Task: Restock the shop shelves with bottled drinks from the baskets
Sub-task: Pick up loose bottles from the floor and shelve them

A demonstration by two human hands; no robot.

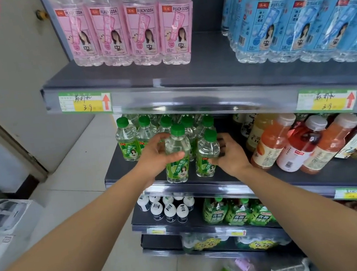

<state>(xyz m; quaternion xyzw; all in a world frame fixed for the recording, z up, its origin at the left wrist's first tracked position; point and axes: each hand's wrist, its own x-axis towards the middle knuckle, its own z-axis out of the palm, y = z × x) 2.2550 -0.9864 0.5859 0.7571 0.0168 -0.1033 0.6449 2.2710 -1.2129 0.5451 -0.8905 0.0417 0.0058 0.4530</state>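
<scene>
Shelving step: one clear green-capped plastic bottle (177, 158) is gripped by the curled left hand (158, 154), its twin (207, 156) by the curled right hand (228, 155) — both apparently stood on the dark grey shelf (234, 179) beneath the hands — release and label-fronting judged next.

I read PEACH SODA on every label of the pink bottles (141, 27). Under them, the left price tag (85, 103) and the right price tag (327, 100) each show a handwritten 3.9 beside a red up-arrow.

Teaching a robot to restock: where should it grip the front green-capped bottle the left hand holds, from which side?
Round the clear body above the label of the green-capped bottle, from the front: it stands upright, more bottles behind, a shelf close overhead.
</scene>
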